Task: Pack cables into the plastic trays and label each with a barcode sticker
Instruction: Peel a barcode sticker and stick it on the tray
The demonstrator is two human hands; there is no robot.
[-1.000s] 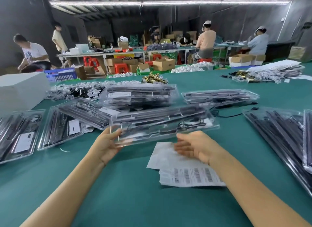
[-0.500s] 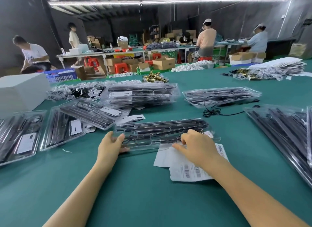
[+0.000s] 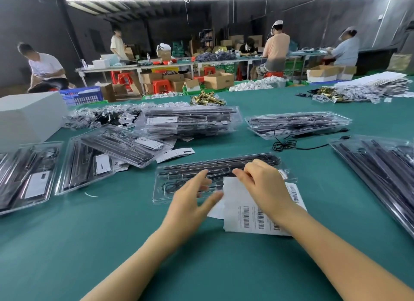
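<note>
A clear plastic tray (image 3: 179, 174) holding black cables lies flat on the green table in front of me. A white sheet of barcode stickers (image 3: 246, 213) lies against the tray's near right corner, partly over it. My right hand (image 3: 264, 184) rests on the sheet, its curled fingers pinching the sheet's upper left edge. My left hand (image 3: 190, 202) hovers over the tray's near edge beside the sheet, fingers straight and spread, holding nothing. The tray's right part is hidden behind my right hand.
Packed trays lie at the left (image 3: 26, 175), left of centre (image 3: 121, 143), and stacked behind (image 3: 192, 121) and at the back right (image 3: 298, 123). More trays (image 3: 376, 164) line the right edge. A loose black cable (image 3: 289, 143) and a white box (image 3: 29, 119) lie nearby. People work at far tables.
The tray went from lifted in both hands to flat on the table. My left hand left the tray's left end and moved right; my right hand settled on the sticker sheet.
</note>
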